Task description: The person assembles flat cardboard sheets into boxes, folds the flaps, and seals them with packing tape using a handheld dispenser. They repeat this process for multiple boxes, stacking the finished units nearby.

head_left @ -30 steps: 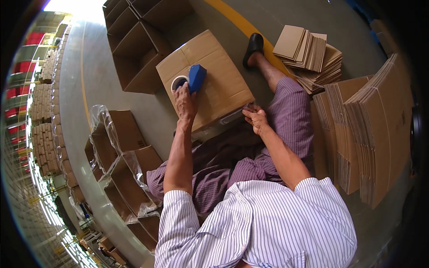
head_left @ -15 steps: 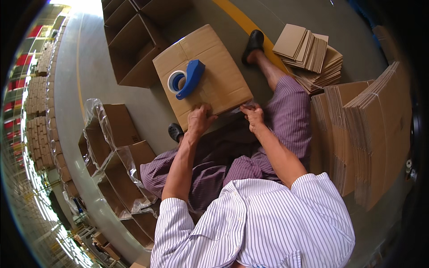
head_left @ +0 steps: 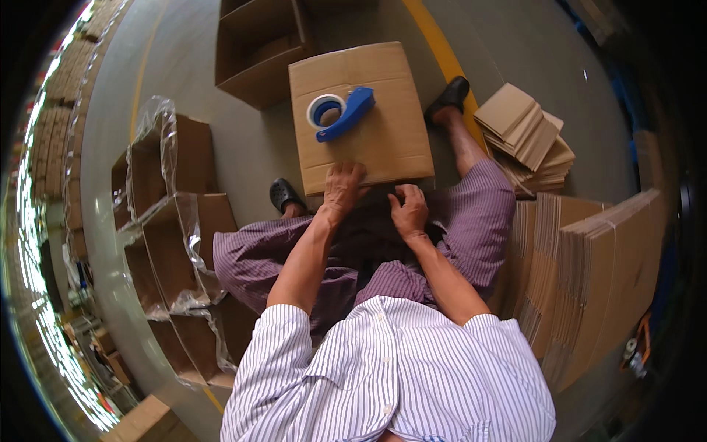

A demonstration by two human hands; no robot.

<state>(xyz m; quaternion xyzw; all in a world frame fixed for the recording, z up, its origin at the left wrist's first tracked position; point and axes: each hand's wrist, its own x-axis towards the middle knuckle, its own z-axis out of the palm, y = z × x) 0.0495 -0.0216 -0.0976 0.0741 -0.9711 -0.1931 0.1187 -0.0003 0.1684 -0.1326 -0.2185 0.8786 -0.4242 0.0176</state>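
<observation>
A closed cardboard box (head_left: 390,140) stands on the floor between my legs. On its top lies a blue tape dispenser (head_left: 355,112) with a roll of tape (head_left: 325,112) on it. My left hand (head_left: 345,190) rests with fingers stretched over the near top edge of the box, left of its middle. Just below that edge, beside the near side, is my right hand (head_left: 409,212); its fingers are loosely bent and a little apart, with nothing visible in them. The near side of the box is mostly hidden from above.
Open, divided cartons (head_left: 195,140) with clear plastic film stand at the left, and another open carton (head_left: 261,62) is beyond the box. Small cardboard pieces (head_left: 519,121) are piled at the right. Bundled flat cartons (head_left: 615,272) stand beside my right leg.
My right hand has left the box's near right corner, moving left along the near side. My left hand has shifted from bent to flatter fingers. The whole view has turned slightly.
</observation>
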